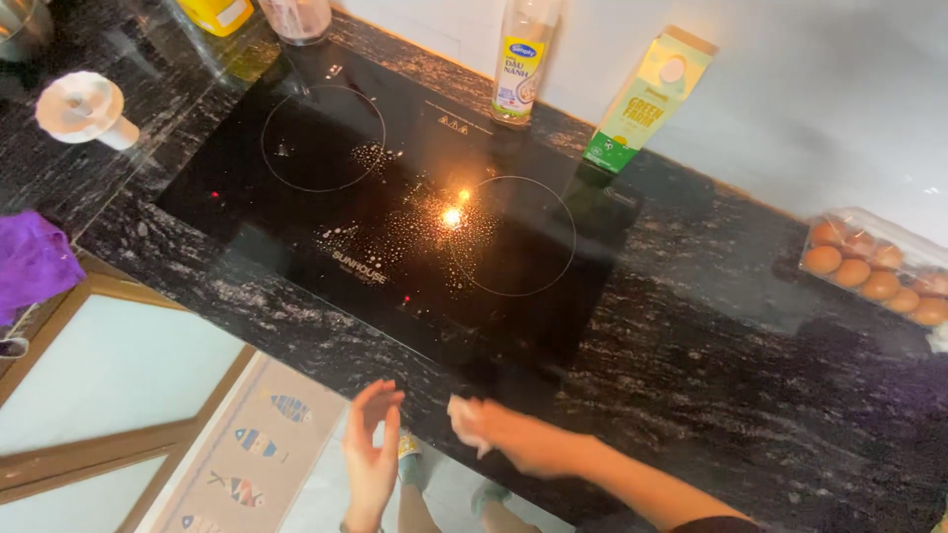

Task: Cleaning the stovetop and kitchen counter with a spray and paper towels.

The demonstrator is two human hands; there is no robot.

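— Nearest us are our own two hands, low at six o'clock over the front edge of the table (pixel 691 395). Our left hand (pixel 371 456) stands upright, fingers loosely spread and holding nothing.

— And our right hand (pixel 509 434)?

— It reaches in from five o'clock, forearm running toward four, fingers curled around a small pale thing, perhaps a wad of cloth or tissue (pixel 464 413). It is blurred, so we cannot tell what it is, only that the fingers close on it.

— Where does it sit against the black cooktop (pixel 395 217)?

— Just short of the near edge. The splattered glass lies at twelve o'clock from those fingers, its long axis running from ten o'clock to four. The spots cluster between the two rings, around a bright glare. Our right hand is the nearer one.

— Room to move?

— The glass surface itself carries nothing. Along the far edge stand a bottle (pixel 520 64) and a green carton (pixel 647 99). An egg tray (pixel 874 268) lies well apart at three o'clock, a purple cloth (pixel 35 262) at nine, a white knob-like part (pixel 84 109) at ten.
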